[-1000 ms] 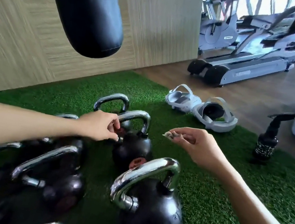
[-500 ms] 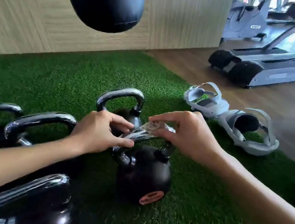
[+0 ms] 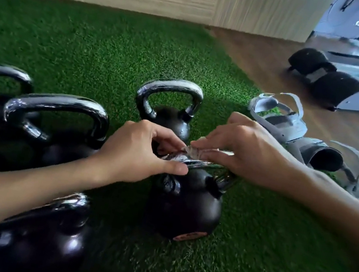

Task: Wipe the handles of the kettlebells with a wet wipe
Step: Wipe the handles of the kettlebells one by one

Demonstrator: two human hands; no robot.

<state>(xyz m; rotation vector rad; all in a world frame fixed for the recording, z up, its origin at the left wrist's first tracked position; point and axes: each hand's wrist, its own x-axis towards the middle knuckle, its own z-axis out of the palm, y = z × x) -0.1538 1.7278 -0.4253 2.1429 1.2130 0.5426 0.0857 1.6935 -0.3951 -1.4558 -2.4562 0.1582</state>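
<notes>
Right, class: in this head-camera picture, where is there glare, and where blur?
Head view: glare streaks the far kettlebell's handle; motion blur smears the lower-right turf and the wet wipe that the right hand pinches on the middle handle, which the left hand grips; the near kettlebell at lower left looks soft.

Centre kettlebell (image 3: 185, 204): black ball, reddish label low on the near side, upright on turf. Its chrome handle (image 3: 207, 164) has the wet wipe (image 3: 191, 150) on top, a small white crumpled wad. Same black-and-chrome type: far kettlebell (image 3: 171, 122) just behind, left kettlebell (image 3: 59, 101), near-left kettlebell (image 3: 40, 238).
</notes>
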